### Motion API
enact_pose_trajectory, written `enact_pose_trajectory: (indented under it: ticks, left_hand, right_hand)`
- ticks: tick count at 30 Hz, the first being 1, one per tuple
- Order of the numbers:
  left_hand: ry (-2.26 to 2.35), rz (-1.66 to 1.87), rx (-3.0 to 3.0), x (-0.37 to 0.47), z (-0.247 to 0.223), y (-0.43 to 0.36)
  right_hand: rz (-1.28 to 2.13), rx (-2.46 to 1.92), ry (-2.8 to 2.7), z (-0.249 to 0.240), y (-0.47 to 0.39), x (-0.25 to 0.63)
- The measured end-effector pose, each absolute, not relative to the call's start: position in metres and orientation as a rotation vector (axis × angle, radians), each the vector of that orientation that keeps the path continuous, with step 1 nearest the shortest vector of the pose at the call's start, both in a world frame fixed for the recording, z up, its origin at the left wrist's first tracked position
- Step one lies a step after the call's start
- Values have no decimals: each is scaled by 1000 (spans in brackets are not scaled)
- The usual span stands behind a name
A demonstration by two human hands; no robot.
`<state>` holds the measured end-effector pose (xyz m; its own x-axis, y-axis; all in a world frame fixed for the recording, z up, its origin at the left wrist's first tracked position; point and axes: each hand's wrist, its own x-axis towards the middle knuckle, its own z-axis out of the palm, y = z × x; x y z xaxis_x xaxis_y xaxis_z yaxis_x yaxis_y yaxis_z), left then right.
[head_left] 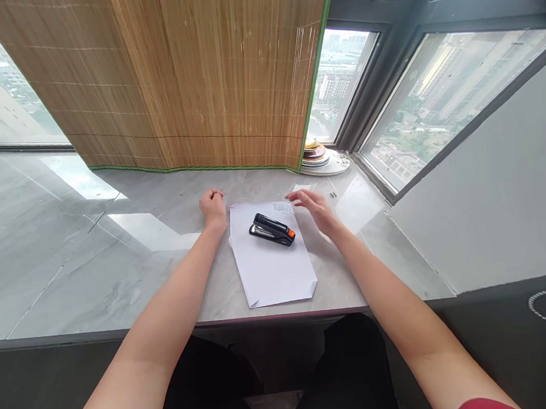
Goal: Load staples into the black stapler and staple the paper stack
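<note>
A black stapler (272,230) with an orange end lies at a slant on a stack of white paper (273,274). The stack's near corners are slightly curled. To the left of the paper, my left hand (213,208) rests on the grey marble-look sill in a loose fist, with nothing showing in it. My right hand (315,207) hovers at the paper's far right corner, fingers stretched out and holding nothing. Beside its fingertips is a patch of small grey marks (283,208) on the paper, too fine to make out.
Small dark metallic bits (333,194) lie right of my right hand. Stacked plates (316,157) stand in the window corner. A bamboo blind (206,77) with green edging hangs down behind the paper. The sill's front edge (282,316) runs above my knees.
</note>
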<state>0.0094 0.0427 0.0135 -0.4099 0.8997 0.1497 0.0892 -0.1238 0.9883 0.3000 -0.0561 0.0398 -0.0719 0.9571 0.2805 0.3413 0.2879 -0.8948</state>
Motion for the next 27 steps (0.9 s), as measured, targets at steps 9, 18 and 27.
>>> enact_pose_trajectory:
  ticks: [9,18,27]
  left_hand:
    - [1497,1559,1149,9,15,40]
    - [1525,1534,1184,9,14,43]
    - [1519,1546,1204,9,14,43]
  right_hand:
    - [874,-1291,-2040,37,-88,246]
    - [771,-1571,-1906,35,-139,370]
    - [626,-1593,-1554,41,-133,438]
